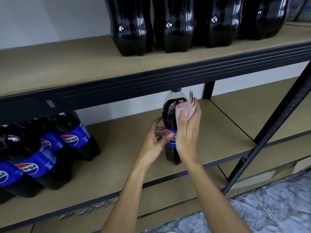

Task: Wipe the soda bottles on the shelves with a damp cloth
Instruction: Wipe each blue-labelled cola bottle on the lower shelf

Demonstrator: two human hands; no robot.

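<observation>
- The bottle (169, 115) stands on the middle shelf (227, 118), near its front edge. It has dark soda and a blue cap.
- Its blue label shows a red, white and blue logo. The hands hide most of the letters.
- The left hand (156, 137) wraps round the label, thumb in front.
- The right hand (187, 133) holds a pale cloth (185, 109) against the bottle's top part. The cloth is blurry.
- Far left, a pack (50, 148) of bottles reads "EPSI". Some are cut off.
- The top bottles (173, 26) are dark, with their tops cut off.
</observation>
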